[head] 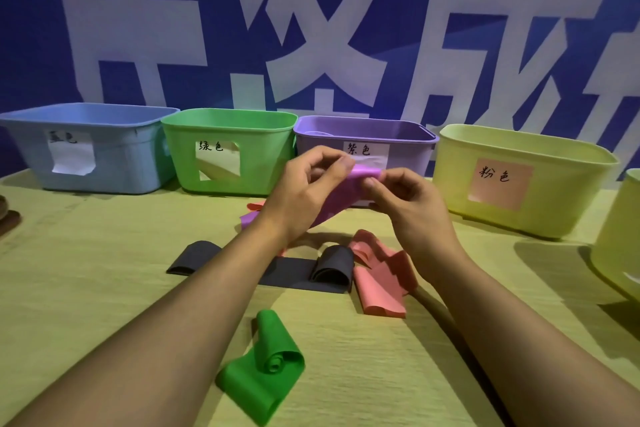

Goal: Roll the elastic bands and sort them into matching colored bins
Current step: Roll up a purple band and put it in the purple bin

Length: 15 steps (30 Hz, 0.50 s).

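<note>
Both hands are up above the table (104,288), working one end of a purple band (341,196) right in front of the purple bin (408,146). The left hand (304,191) pinches the top edge with thumb and curled fingers, and the right hand (407,201) pinches the same edge from the other side, fingertips nearly meeting the left ones. The rest of that band hangs down and trails left behind the left wrist, with its tail end resting on the table.

Still lying on the table: a green band (263,367) closest to the person, half curled into a loose roll at one end. Behind it there's a black band (304,270) stretched out flat with both ends curled up, partly under the left forearm. A pink band (379,274) sits crumpled just to the right of the black one, touching it. Another bit of pink pokes out near the green bin (228,149).

Bins run in a row along the back: blue bin (86,146), green, purple, then a yellow bin (519,180) with a pink label. All have handwritten labels. Something pale sits inside the purple one, can't tell what.
</note>
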### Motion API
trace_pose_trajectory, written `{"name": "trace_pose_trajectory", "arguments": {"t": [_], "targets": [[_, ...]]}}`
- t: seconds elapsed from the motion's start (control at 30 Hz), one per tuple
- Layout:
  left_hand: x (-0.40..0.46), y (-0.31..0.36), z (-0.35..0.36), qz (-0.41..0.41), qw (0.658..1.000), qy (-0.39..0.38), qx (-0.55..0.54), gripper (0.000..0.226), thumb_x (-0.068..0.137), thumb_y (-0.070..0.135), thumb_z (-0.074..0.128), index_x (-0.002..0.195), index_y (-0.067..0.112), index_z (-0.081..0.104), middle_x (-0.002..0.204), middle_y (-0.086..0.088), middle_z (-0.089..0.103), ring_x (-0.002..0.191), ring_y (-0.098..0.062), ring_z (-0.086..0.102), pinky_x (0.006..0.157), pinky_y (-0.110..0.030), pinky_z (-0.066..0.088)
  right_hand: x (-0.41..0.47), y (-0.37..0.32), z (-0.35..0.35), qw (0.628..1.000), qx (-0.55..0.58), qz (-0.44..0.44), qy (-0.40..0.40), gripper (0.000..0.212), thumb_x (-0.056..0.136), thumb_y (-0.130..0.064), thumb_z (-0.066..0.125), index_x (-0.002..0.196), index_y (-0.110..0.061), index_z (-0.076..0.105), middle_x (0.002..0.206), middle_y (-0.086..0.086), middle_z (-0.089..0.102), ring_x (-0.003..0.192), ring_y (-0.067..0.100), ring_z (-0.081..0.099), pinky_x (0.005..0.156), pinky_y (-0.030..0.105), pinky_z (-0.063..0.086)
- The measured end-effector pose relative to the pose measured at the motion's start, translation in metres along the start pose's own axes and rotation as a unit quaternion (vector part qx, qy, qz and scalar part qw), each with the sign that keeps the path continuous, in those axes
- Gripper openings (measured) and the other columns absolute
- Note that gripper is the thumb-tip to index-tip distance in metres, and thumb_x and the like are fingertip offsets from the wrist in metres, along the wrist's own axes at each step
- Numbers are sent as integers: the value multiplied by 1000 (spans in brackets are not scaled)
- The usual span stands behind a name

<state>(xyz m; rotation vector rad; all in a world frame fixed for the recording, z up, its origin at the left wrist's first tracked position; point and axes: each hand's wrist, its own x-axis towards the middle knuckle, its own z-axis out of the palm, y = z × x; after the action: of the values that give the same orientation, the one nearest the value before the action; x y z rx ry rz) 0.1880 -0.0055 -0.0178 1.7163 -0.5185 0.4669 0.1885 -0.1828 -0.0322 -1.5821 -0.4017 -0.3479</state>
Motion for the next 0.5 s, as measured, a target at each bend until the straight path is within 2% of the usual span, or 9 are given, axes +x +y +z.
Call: {"name": "trace_pose_trajectory", "arguments": {"t": [0.13,0.23,0.37,0.5], "targets": [[-3,7,3,7,999,-33,7,34,89,44,74,115,23,70,106,5,75,105,-11,70,86,-24,56,-2,-3,0,999,47,14,21,14,92,-21,71,104,-13,73,93,2,77,93,17,74,78,26,60],[-4,12,8,12,999,-2,30,24,85,36,77,108,35,69,98,17,73,97,1,68,80,-15,53,-2,-5,-1,998,53,13,28,14,93,-23,70,104,-16,72,93,-1,76,94,16,74,78,26,60],[-3,16,7,34,996,51,69,24,89,30,78,112,23,75,95,15,74,93,0,68,75,-15,52,-2,-7,3,997,75,10,15,22,90,-25,72,108,-13,71,97,5,76,95,19,75,78,27,61],[-2,20,9,30,996,72,40,17,89,25,78,106,26,76,92,15,76,93,-3,71,80,-21,57,-3,-8,4,994,98,35,-25,41,89,-36,68,124,-16,65,106,2,76,103,20,75,88,34,61]]}}
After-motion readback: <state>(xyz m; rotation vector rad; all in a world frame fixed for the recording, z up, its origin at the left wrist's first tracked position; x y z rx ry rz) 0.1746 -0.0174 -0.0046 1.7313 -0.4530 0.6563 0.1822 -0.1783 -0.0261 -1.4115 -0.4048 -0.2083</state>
